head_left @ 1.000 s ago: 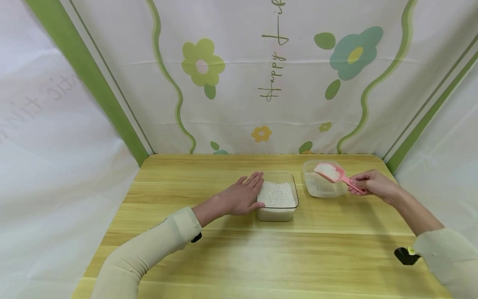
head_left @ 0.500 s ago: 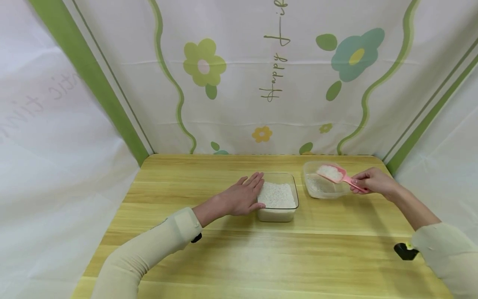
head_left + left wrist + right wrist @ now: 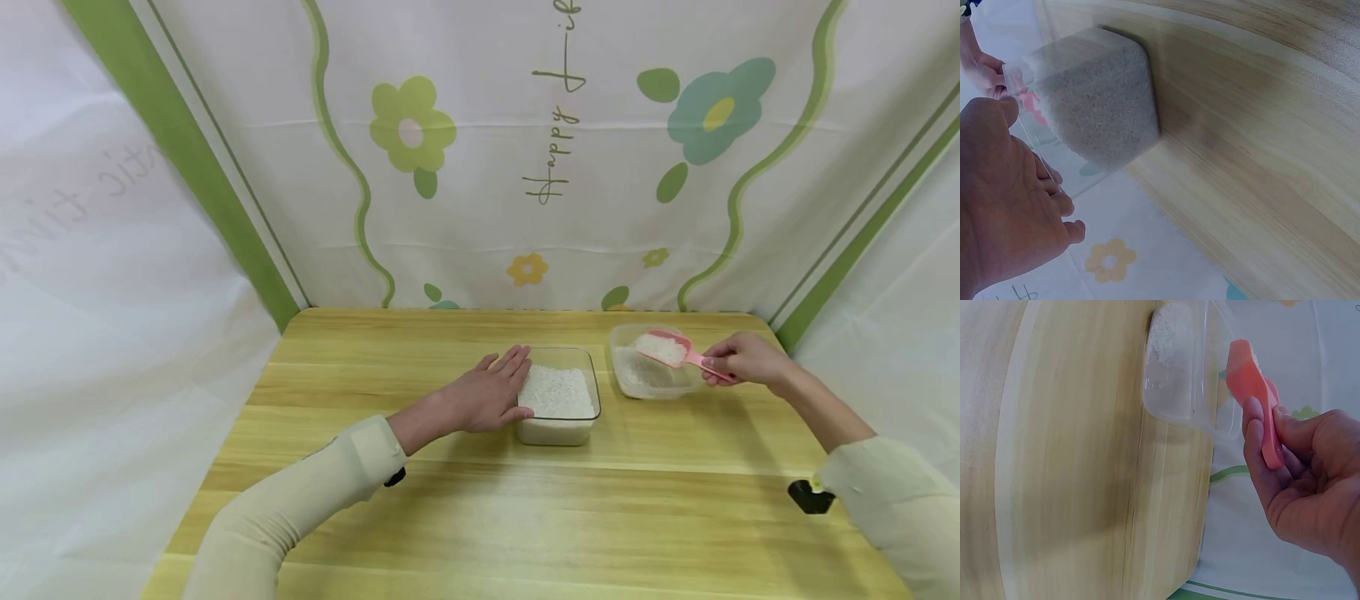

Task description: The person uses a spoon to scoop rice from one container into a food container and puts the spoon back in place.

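My right hand (image 3: 748, 363) pinches the handle of a pink scoop (image 3: 687, 353), which carries a heap of white rice (image 3: 660, 348). The scoop is over a translucent plastic container (image 3: 637, 392); in the right wrist view some rice (image 3: 1172, 337) lies at the bottom of that container. My left hand (image 3: 487, 398) rests with straight fingers on the left rim of a clear square container (image 3: 558, 432). Rice (image 3: 1100, 103) fills much of this container, as the left wrist view shows through its wall.
Both containers stand on a wood-grain table (image 3: 480, 517), the square one left of the plastic one. Behind the table hangs a white curtain (image 3: 480, 167) with printed flowers. A black wrist device (image 3: 812, 497) is at the right sleeve.
The right hand and the scoop have shifted slightly to the right, then stayed over the plastic container. The scoop still carries rice. The left hand has stayed on the square container.
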Tool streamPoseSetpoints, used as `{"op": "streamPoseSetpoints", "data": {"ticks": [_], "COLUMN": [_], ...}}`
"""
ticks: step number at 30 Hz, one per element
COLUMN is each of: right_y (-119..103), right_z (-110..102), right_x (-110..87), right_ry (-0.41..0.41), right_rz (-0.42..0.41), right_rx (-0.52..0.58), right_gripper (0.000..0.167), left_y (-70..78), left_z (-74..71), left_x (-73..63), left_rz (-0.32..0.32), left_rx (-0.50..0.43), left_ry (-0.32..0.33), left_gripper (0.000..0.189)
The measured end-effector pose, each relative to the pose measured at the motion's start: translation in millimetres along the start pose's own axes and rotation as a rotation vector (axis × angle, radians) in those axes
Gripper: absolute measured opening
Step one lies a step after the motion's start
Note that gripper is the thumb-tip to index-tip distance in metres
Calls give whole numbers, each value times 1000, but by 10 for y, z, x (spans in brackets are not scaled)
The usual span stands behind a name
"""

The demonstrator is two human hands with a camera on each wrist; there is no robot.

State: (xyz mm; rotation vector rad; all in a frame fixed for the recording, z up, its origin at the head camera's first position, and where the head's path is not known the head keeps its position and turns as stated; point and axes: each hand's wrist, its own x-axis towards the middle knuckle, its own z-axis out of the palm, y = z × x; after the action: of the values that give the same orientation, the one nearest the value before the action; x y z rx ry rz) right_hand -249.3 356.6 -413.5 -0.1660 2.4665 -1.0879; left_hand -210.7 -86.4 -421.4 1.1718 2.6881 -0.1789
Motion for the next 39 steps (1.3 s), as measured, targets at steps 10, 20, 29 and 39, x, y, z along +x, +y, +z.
{"op": "streamPoseSetpoints", "data": {"ticks": [10, 20, 29, 39], "right_y": [-100, -154, -200, -132], "right_z": [-24, -72, -109, -128], "right_x": [48, 68, 66, 70], "right_ry": [6, -39, -17, -74], "right_rz": [-40, -28, -31, -23], "right_rx": [-92, -97, -158, -142], "right_gripper": [35, 35, 31, 17], "left_y": [-10, -14, -18, -15], "left_z": [-1, -2, 3, 2], "left_x": [-19, -9, -6, -9], "left_rz": [13, 9, 8, 5], "left_rx": [-7, -3, -5, -8], "left_ry": [25, 16, 14, 10], "left_gripper": [80, 81, 81, 81]}}
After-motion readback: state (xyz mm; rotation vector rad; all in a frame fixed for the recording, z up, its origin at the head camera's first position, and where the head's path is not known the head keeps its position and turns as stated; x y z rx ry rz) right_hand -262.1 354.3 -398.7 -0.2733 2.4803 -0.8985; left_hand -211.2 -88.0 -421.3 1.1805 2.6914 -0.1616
